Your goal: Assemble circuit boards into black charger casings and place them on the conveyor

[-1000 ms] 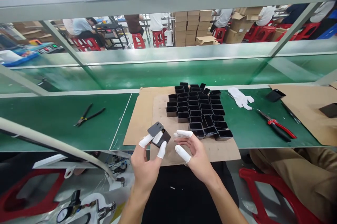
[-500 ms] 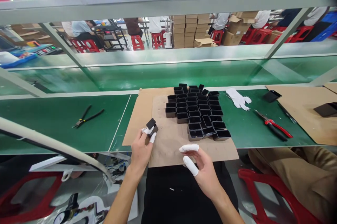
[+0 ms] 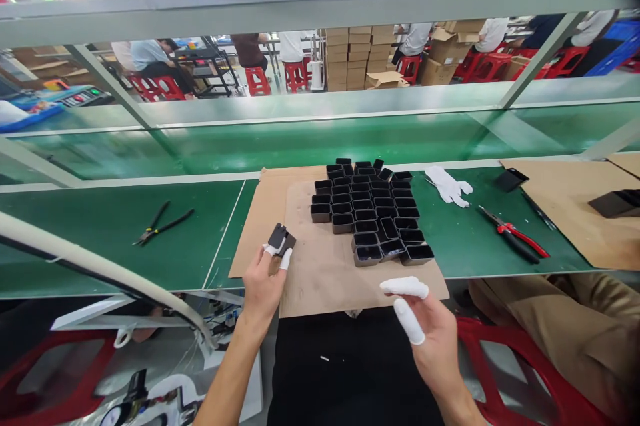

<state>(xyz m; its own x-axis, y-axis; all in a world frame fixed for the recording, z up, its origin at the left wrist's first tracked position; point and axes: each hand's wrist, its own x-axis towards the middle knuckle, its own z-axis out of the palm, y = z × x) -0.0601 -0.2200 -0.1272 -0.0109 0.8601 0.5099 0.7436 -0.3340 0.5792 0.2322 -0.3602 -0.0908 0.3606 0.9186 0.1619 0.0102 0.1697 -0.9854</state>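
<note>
My left hand point(image 3: 264, 279), with white finger cots on thumb and fingertips, grips a small black plastic box point(image 3: 287, 244) over the left part of the cardboard. A flat black piece point(image 3: 277, 235) leans at the box's upper left; whether it is attached I cannot tell. To the right, my right hand point(image 3: 430, 326), also in white finger cots, hovers at the cardboard's front edge with thumb and fingers apart and nothing between them. Beyond it, many black open-topped boxes point(image 3: 365, 206) stand packed together on the cardboard sheet point(image 3: 310, 286).
Yellow-and-black cutters point(image 3: 155, 226) lie on the green bench at left. Red-handled pliers point(image 3: 515, 236), a white glove point(image 3: 449, 186) and a loose black box point(image 3: 511, 179) lie at right. A pale hose point(image 3: 100, 271) crosses the lower left. Another person's leg point(image 3: 550, 326) is at right.
My right hand has moved right, away from the packed boxes. In my left hand, the flat black piece and box have turned slightly, showing more of the flat piece's face.
</note>
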